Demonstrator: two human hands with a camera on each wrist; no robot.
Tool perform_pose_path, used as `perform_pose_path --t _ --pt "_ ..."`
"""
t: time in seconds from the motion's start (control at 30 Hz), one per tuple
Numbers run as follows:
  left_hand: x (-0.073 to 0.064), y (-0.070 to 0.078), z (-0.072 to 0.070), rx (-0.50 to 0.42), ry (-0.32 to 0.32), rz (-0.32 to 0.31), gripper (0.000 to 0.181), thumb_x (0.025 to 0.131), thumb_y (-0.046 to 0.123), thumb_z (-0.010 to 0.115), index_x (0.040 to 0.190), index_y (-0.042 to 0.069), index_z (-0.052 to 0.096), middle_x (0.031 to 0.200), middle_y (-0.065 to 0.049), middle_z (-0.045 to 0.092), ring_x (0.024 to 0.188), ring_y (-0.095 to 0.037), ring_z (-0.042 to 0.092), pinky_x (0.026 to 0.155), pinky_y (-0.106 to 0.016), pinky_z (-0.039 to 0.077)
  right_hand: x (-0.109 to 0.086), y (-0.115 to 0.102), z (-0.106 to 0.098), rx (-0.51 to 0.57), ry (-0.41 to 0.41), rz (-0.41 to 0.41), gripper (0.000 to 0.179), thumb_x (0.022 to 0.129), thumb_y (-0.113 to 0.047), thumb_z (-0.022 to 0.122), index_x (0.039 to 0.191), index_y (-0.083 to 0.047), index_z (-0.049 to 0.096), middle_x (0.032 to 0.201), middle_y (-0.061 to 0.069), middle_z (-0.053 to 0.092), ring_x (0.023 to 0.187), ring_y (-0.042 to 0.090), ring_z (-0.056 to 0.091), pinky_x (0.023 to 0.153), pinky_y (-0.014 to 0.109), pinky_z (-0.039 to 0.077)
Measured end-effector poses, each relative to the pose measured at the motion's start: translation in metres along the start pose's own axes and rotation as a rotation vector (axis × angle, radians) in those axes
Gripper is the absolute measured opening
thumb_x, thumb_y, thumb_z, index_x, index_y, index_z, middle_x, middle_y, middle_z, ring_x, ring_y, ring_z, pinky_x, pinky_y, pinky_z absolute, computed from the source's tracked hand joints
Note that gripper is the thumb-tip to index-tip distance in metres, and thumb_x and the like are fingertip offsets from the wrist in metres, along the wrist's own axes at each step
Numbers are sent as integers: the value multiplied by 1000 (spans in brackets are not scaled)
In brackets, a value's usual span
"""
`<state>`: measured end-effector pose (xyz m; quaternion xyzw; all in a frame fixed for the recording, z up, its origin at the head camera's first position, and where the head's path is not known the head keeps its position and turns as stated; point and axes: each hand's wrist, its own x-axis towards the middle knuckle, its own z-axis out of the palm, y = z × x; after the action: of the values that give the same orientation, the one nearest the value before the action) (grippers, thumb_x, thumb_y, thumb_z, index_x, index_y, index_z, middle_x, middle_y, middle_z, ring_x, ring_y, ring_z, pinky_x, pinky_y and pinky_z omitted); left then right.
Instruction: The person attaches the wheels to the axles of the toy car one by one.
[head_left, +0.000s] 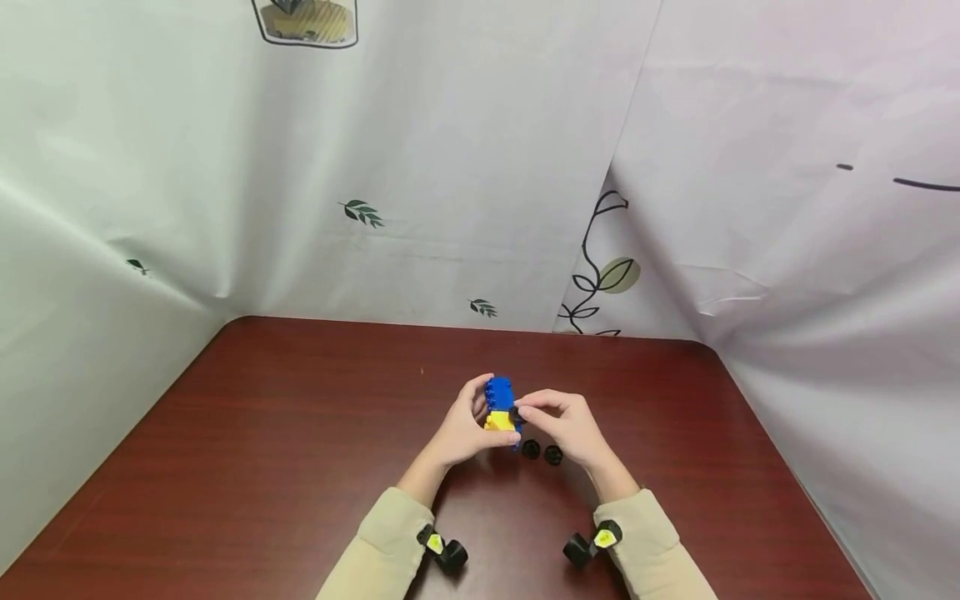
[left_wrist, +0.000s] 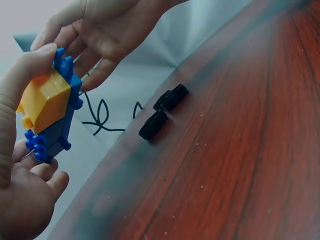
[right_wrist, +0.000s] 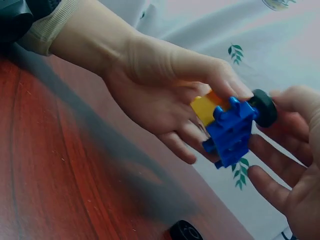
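Observation:
My left hand (head_left: 457, 431) grips a toy car body of blue and yellow building blocks (head_left: 500, 395) above the table, thumb on one end and fingers on the other. Blue studs and axle stubs stick out of its blue base in the right wrist view. A black toy wheel (right_wrist: 265, 108) sits at one of these stubs, pinched by the thumb and fingers of my right hand (head_left: 572, 427). How far the wheel is on the stub cannot be told. In the left wrist view, my right hand hides this wheel.
Loose black wheels (left_wrist: 153, 124) lie close together on the dark red wooden table (head_left: 300, 450), just below the hands. White patterned sheeting (head_left: 450, 167) hangs behind the table and along its sides. Each sleeve carries a black wrist camera (head_left: 452, 557).

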<state>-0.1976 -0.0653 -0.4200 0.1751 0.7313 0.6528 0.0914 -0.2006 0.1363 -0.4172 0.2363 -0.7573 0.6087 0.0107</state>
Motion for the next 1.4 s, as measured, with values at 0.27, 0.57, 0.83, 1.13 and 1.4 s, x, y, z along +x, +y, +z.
perform_pose_path --t 0.27,0.57,0.83,1.13,1.4 --pt "-1 1 3 -2 30 71 99 73 11 80 146 -2 14 148 -24 34 138 -36 34 111 -50 29 2 4 3 97 -49 210 34 92 -21 61 119 0 58 115 20 61 87 13 67 82 46 55" --pt "-1 5 3 13 69 94 99 71 12 82 145 -1 17 145 -23 39 136 -34 38 112 -51 29 3 2 1 166 -203 329 45 99 -35 47 139 -15 40 131 23 47 96 30 67 71 46 58" --pt "6 -14 4 3 40 75 101 72 11 82 147 5 16 147 -18 37 138 -30 36 109 -45 35 1 3 3 268 -281 360 50 100 -35 45 144 -15 34 136 24 41 98 25 67 72 47 57" --pt "13 -28 3 59 81 88 101 68 25 86 147 12 24 144 -9 45 133 -23 43 112 -49 30 2 3 7 378 -270 346 50 100 -29 45 144 -11 30 132 19 41 94 20 67 72 46 57" --pt "12 -32 1 188 117 66 103 65 37 86 146 10 29 143 -12 45 134 -32 41 110 -53 31 2 9 11 401 -216 387 55 99 -26 48 145 -20 19 119 16 54 87 22 68 70 45 58"
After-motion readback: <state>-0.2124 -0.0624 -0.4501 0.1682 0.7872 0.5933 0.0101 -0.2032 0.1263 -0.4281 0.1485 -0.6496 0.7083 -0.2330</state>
